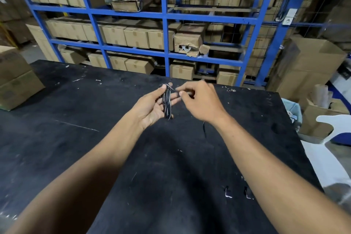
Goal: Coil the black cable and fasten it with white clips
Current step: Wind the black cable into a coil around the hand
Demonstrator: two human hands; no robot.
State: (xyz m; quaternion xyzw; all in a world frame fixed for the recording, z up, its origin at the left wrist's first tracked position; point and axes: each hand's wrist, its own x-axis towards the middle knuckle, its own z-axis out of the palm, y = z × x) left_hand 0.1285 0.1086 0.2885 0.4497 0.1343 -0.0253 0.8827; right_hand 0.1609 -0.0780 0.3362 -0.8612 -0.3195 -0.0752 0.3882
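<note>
A black cable (pixel 167 103) is wound into a long narrow bundle with thin pale glints along it. My left hand (pixel 154 106) holds this bundle upright above the black table, palm up, thumb and fingers closed around it. My right hand (pixel 199 100) sits just to the right of the bundle's top, its thumb and forefinger pinched together close to a thin pale strand at the upper end. Whether that pinch holds a white clip is too small to tell. A loose black cable tail (pixel 204 129) hangs under my right wrist.
The black table (pixel 114 148) carries white scraps, with two small white pieces (pixel 228 194) near the front right. A cardboard box (pixel 15 80) stands at the table's left edge. Blue shelving (pixel 165 19) full of cartons rises behind, and a white chair (pixel 334 125) stands at the right.
</note>
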